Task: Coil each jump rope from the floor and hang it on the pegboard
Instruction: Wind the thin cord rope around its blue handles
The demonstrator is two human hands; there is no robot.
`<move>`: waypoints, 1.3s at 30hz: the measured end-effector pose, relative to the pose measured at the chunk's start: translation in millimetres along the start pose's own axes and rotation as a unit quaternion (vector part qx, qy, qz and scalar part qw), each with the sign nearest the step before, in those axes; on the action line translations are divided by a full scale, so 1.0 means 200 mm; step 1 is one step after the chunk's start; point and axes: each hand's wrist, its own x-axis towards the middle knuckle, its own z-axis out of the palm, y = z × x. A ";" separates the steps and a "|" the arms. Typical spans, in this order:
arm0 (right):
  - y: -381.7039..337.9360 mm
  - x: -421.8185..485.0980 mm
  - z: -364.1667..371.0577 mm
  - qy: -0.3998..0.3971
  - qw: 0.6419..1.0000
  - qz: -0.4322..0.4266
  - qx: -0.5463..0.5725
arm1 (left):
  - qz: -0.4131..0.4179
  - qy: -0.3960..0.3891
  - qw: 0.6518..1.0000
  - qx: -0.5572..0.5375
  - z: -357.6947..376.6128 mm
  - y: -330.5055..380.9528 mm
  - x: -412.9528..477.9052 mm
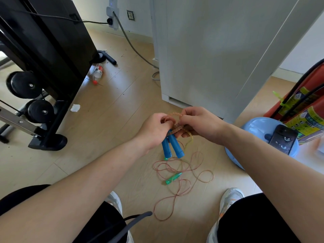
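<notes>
Forearms (105, 172) out front: left hand (154, 130) grips two blue handles (172, 146), right hand (199, 123) pinches the orange rope (177, 128) wound round them (just before the white cabinet (201, 58)); green-handled rope (173, 178) lies loose, farther from it.

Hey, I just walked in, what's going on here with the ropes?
A crouching person is coiling a jump rope. The left hand grips its two blue handles together, while the right hand pinches the orange cord looped between the hands. A green-handled rope lies loose and tangled on the wooden floor below. No pegboard is in view.
</notes>
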 end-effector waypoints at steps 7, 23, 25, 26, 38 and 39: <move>0.00 0.00 -0.01 0.021 0.999 0.025 -0.027 | 0.022 0.026 0.998 0.048 -0.03 0.01 0.02; 0.01 -0.01 -0.01 0.062 0.986 -0.059 -0.141 | -0.079 -0.109 0.943 -0.304 -0.07 -0.02 0.05; 0.01 -0.02 0.01 0.078 0.977 -0.073 -0.185 | -0.076 -0.113 0.942 -0.308 -0.08 -0.02 0.05; 0.00 -0.02 0.01 0.093 0.967 -0.081 -0.222 | -0.076 -0.112 0.941 -0.311 -0.08 -0.02 0.05; 0.01 -0.01 -0.01 0.090 0.944 -0.094 -0.303 | -0.020 -0.103 0.967 -0.232 -0.05 -0.02 0.03; 0.02 -0.01 -0.01 0.085 0.946 -0.089 -0.300 | -0.003 -0.097 0.975 -0.200 -0.05 -0.03 0.03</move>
